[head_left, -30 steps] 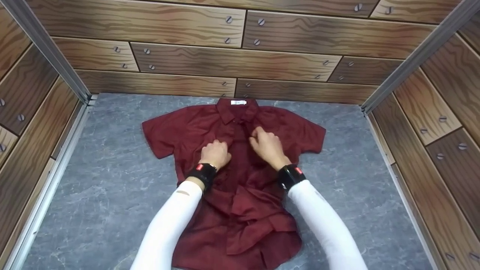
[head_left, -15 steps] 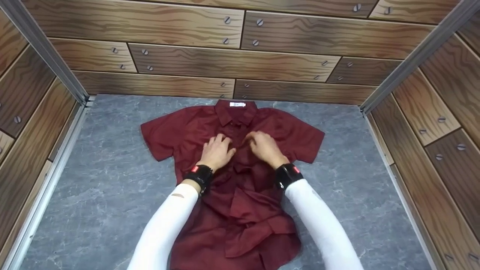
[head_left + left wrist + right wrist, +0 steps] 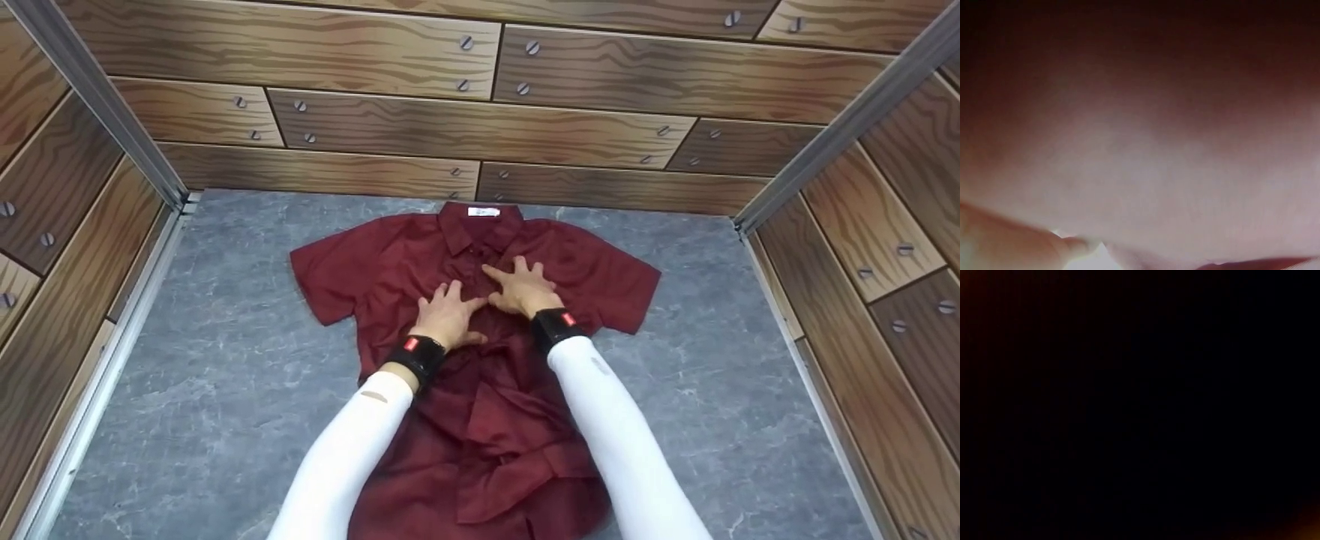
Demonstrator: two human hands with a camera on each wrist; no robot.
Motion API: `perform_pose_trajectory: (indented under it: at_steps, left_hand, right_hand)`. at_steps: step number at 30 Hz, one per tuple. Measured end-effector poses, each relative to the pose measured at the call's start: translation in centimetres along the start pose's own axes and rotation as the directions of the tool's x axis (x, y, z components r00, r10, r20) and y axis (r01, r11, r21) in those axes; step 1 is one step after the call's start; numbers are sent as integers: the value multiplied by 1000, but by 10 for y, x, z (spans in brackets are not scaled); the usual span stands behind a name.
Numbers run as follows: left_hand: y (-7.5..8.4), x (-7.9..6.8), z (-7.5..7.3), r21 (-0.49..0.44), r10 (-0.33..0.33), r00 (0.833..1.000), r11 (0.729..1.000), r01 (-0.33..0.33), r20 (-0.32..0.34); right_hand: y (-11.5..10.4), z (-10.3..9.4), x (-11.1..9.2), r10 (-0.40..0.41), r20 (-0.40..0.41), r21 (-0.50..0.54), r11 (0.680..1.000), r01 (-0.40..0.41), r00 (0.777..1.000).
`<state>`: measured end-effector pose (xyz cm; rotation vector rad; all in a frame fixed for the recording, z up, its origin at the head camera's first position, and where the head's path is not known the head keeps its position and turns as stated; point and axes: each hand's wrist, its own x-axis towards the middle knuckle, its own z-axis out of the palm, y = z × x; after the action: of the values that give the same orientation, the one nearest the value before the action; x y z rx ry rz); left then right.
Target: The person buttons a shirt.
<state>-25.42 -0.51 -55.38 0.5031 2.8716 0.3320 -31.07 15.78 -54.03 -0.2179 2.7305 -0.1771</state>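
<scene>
A dark red short-sleeved shirt (image 3: 405,255) lies front up, its collar (image 3: 457,231) toward the back wall and a white label inside the neck. My left hand (image 3: 444,319) rests on the chest, left of the front placket, fingers spread. Just right of the placket, my right hand (image 3: 523,290) lies on the cloth with its fingers spread too. The two hands nearly meet at the middle. Below them the lower front is rumpled, with a flap of cloth (image 3: 502,487) folded over. The left wrist view is filled by blurred skin of the hand (image 3: 1145,185); the right wrist view is almost black.
The grey marbled surface (image 3: 225,360) stretches around the shirt on both sides. Wood-patterned panels (image 3: 375,120) wall it in at the back, left and right, with metal posts (image 3: 112,112) at the corners.
Both hands pinched the shirt front edges, drew them together over the middle, then let go and spread their fingers flat. The gap down the upper front has narrowed.
</scene>
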Motion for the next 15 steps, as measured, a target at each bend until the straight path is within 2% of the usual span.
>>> perform_pose_trajectory:
  at_steps: [7,10,13,15]
  left_hand:
    - [1,7,0,29,-30,997,999,28,75]
    - [-1,8,1,-17,-13,995,1000,15,100]
    - [-12,8,-2,-161,24,999,987,-19,31]
    - [-25,5,-7,-229,47,996,971,-63,-74]
  right_hand:
    - [0,-7,1,6,26,-12,1000,-5,1000]
    - [1,-6,1,21,46,-11,1000,-20,999]
    - [4,-10,1,-5,78,39,999,2,997]
    - [10,-16,1,-63,59,115,992,56,996]
